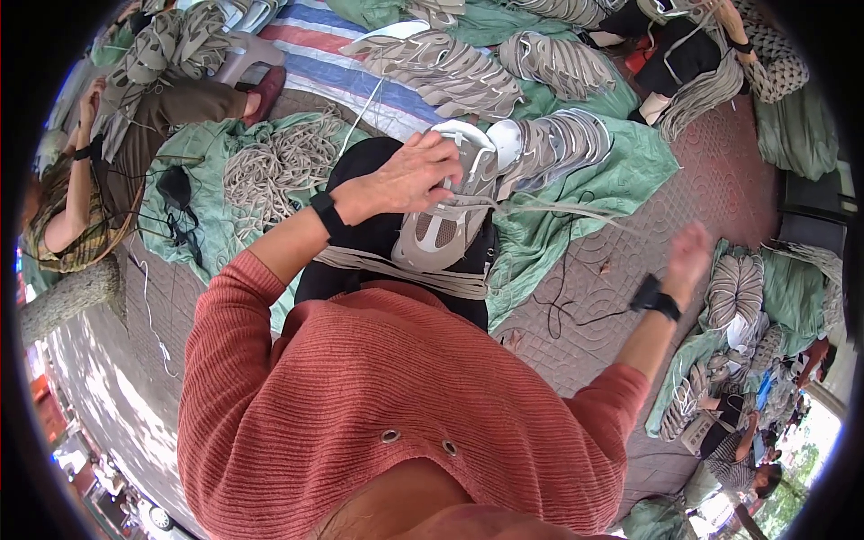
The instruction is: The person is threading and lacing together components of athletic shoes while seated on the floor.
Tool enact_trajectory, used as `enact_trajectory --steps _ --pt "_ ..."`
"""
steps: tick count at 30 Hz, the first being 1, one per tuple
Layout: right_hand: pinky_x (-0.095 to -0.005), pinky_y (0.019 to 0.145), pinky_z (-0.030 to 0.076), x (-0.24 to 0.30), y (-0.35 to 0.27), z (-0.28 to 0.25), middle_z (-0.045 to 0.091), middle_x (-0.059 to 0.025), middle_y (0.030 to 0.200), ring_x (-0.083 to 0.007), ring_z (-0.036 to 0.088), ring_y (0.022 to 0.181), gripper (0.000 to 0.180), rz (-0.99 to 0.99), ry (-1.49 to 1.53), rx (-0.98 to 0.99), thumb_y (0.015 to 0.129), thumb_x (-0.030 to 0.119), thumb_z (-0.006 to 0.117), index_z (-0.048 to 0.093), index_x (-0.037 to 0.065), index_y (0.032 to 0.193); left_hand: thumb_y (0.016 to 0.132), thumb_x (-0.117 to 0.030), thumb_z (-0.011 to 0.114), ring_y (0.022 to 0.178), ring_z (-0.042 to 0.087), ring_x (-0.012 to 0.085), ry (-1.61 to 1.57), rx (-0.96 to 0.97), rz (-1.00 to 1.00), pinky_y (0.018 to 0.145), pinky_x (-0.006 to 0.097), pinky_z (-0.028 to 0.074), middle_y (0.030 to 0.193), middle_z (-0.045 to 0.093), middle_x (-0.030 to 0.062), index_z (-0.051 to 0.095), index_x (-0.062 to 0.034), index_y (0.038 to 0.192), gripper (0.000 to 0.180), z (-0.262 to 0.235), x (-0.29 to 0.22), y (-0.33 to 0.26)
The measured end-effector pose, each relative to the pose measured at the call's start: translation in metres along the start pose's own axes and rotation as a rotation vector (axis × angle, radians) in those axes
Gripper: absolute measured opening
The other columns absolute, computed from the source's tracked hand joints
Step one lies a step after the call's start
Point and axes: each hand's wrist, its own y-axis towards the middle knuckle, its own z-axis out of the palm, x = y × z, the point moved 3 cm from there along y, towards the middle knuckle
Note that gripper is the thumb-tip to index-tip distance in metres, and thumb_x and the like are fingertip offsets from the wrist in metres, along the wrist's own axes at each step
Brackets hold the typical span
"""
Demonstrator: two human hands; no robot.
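Note:
Across my lap lies a grey and beige shoe upper [436, 236] with mesh panels and a white lining at its collar. My left hand [416, 180] grips it near the lacing, with fingers curled over the eyelet edge. A flat light grey shoelace [576, 210] runs from the eyelets out to the right. Far out at that side, my right hand [688, 256] is smeared by motion but looks closed, and the stretched lace leads to it. A bundle of flat laces [400, 270] lies over my dark-clad thighs, just below the toe.
Stacked uppers [562, 148] lie on a green sheet [621, 180] beside my lap. A lace heap [279, 166] is at the left. More uppers [441, 72] cover a striped tarp [310, 45]. Co-workers sit at upper left and upper right. A black cord [562, 306] crosses the paving.

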Motion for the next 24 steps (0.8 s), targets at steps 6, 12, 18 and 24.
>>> enact_trajectory --steps 6,12,18,24 --pt "-0.0191 0.048 0.033 -0.134 -0.144 0.096 0.051 0.0075 0.069 -0.0033 0.043 0.056 0.014 0.291 -0.473 0.583 0.09 0.018 0.054 0.066 0.011 0.09 0.07 -0.015 0.072 0.092 0.044 0.0213 0.042 0.101 0.158 0.08 0.035 0.034 0.091 0.046 0.0018 0.058 -0.0126 0.08 0.018 0.019 -0.004 0.023" --pt "-0.0263 0.06 0.038 -0.165 -0.216 0.124 0.058 0.0032 0.07 -0.0108 0.051 0.063 0.016 -0.289 -0.701 0.659 0.09 0.019 0.053 0.067 0.01 0.087 0.076 -0.012 0.07 0.079 0.049 0.0144 -0.665 0.265 -0.261 0.073 0.029 0.038 0.077 0.048 0.0027 0.057 -0.0078 0.078 0.014 0.041 0.009 0.023" --pt "-0.0345 0.069 0.031 -0.17 -0.236 0.149 0.059 -0.0002 0.067 -0.0193 0.051 0.068 0.018 -0.877 -1.02 0.585 0.088 0.024 0.055 0.065 0.013 0.078 0.09 -0.014 0.056 0.086 0.053 0.0103 -1.233 0.235 -0.42 0.082 0.025 0.04 0.091 0.058 0.001 0.058 -0.0046 0.093 0.01 0.013 -0.001 0.053" --pt "-0.0366 0.067 0.031 -0.17 -0.238 0.14 0.057 -0.001 0.066 -0.0196 0.056 0.069 0.019 -0.686 -1.077 0.681 0.088 0.025 0.053 0.062 0.014 0.076 0.087 -0.011 0.059 0.086 0.056 0.0154 -1.321 -0.572 -0.448 0.083 0.03 0.043 0.09 0.059 0.0044 0.056 -0.0069 0.092 0.007 -0.113 0.089 -0.035"
